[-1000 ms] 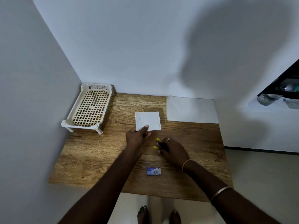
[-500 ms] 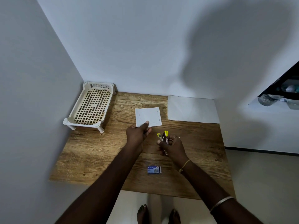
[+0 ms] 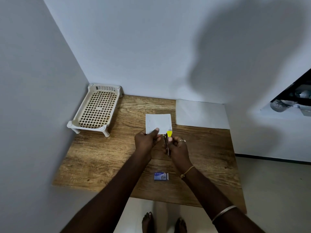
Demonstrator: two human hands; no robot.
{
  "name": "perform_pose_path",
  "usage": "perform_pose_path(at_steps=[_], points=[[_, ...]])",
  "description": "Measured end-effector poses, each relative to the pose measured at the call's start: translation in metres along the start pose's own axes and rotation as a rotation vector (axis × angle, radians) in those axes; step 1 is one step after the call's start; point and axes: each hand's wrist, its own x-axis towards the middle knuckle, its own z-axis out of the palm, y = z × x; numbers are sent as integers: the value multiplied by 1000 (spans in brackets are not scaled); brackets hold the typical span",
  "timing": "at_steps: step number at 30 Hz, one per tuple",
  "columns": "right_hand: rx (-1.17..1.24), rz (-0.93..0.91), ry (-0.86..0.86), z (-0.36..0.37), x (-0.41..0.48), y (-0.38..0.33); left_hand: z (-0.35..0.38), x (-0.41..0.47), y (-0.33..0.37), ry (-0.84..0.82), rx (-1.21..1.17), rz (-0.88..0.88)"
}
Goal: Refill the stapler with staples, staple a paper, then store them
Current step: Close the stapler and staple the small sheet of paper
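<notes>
Far left of the grips, the tray (image 3: 96, 110) waits, likely for storage. The left hand (image 3: 146, 140) pinches the paper (image 3: 158, 122) by its near edge, holding it steady. Just right, the right hand (image 3: 177, 148) grips the stapler (image 3: 168, 137), nose at the paper's near-right corner. The box (image 3: 161, 176) lies nearer, on the desk (image 3: 104, 157).

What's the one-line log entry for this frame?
stage: stapling | left hand: holds paper | right hand: holds stapler at paper corner | staple box: on table
</notes>
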Motion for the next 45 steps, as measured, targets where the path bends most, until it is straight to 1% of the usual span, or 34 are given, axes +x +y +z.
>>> perform_pose_path(at_steps=[2,7,14,19,26,35,39,42,45], points=[[42,-7,19,1,0,0,0,0,-2,12,20,4],[187,48,49,7,2,-6,1,-1,-7,26,48,-13],[292,71,10,9,0,-11,-1,-2,-11,1,40,-14],[294,80,17,11,-2,-10,-4,-4,-12,-6,53,-26],[276,96,70,10,1,-8,-5,-5,-16,-19,39,-64],[201,123,107,7,8,-1,-2,-8,-18,-98,-7,-101],[201,146,137,8,11,1,1,-10,-17,-134,26,-56],[220,156,112,11,10,1,4,-12,-17,-110,16,-33],[210,179,79,14,11,1,6,-14,-19,-92,-30,-64]])
